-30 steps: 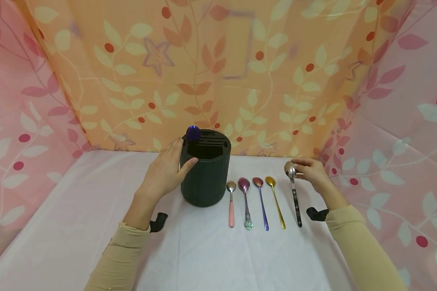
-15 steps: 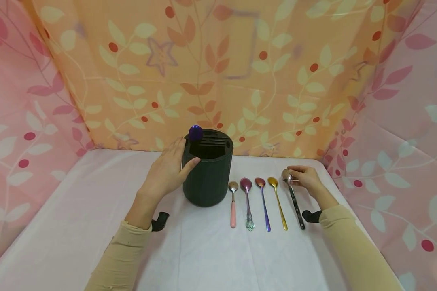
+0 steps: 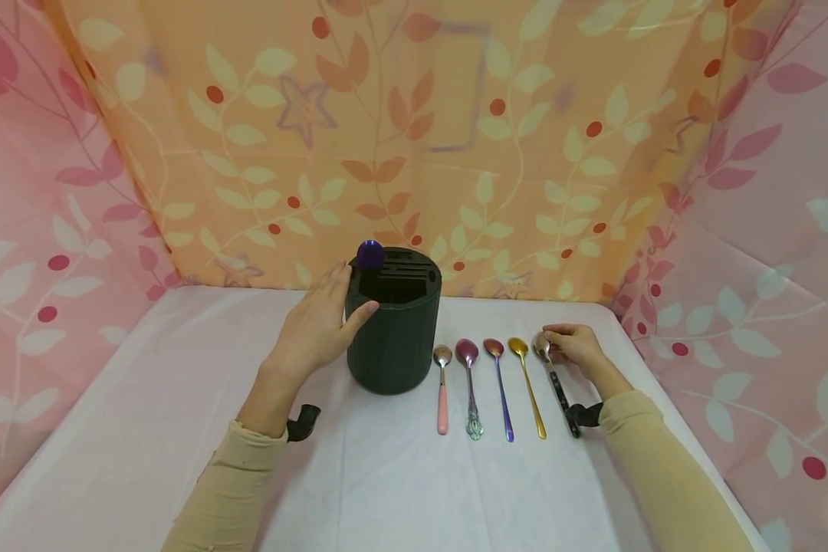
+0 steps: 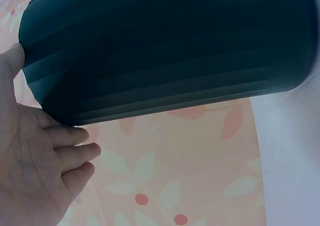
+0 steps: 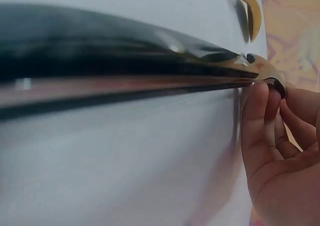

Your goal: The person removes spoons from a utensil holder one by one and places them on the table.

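Note:
My left hand (image 3: 312,330) rests with straight fingers against the left side of a dark ribbed cylindrical utensil holder (image 3: 392,349), its thumb at the front rim. In the left wrist view the holder's wall (image 4: 165,51) lies beside the thumb and fingers. A shiny purple-blue round end (image 3: 370,254) sticks up from the holder's slotted top. At the right, my right hand (image 3: 574,346) pinches the bowl end of a spoon with a black patterned handle (image 3: 559,392). Seen from the right wrist, fingertips and thumb grip that silver bowl (image 5: 267,71), with the handle running left, close over the cloth.
Left of the black-handled spoon lie a gold spoon (image 3: 528,383), a blue-handled spoon (image 3: 502,395), an ornate purple spoon (image 3: 471,387) and a pink-handled spoon (image 3: 442,395), in a row on the white cloth (image 3: 400,491). A patterned orange curtain (image 3: 414,138) hangs behind.
My right hand has moved down and slightly left with the black-handled spoon, bringing it low beside the gold spoon. The left hand stays at the holder.

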`<control>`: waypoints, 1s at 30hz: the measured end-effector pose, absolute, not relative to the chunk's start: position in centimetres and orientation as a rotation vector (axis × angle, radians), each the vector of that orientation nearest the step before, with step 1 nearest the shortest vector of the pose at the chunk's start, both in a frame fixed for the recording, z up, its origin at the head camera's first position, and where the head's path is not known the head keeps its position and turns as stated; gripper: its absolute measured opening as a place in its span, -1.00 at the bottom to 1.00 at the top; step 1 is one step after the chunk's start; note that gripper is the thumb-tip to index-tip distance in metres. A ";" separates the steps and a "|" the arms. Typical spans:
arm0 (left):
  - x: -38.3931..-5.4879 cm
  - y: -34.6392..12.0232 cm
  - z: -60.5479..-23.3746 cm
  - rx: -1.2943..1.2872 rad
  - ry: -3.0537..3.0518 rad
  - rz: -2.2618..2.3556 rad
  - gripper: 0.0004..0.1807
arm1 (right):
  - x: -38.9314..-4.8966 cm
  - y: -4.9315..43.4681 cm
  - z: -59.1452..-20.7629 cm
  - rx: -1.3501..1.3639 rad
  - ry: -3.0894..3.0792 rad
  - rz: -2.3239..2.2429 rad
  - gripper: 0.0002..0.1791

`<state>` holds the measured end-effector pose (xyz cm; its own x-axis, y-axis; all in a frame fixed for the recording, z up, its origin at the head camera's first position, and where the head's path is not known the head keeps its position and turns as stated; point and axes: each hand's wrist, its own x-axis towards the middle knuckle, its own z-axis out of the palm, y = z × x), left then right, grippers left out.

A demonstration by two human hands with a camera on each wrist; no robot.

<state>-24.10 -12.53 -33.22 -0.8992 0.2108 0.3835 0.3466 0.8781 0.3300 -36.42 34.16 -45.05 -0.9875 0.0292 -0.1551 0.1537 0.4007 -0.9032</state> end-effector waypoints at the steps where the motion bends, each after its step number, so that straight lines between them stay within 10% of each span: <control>1: -24.1 -12.5 -33.2 -0.416 -2.709 -0.564 0.01 | -36.3 34.2 -45.1 0.157 2.537 -1.644 -0.55; 30: -24.1 -12.6 -33.4 -0.428 -2.688 -0.577 -0.02 | -33.2 33.7 -42.9 0.125 2.848 -1.287 -0.37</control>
<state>-24.13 -12.61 -33.43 -0.8902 0.2146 0.4018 0.3607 0.8709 0.3339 -33.24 33.67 -42.86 -0.9967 0.0669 -0.0454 0.0783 0.6584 -0.7486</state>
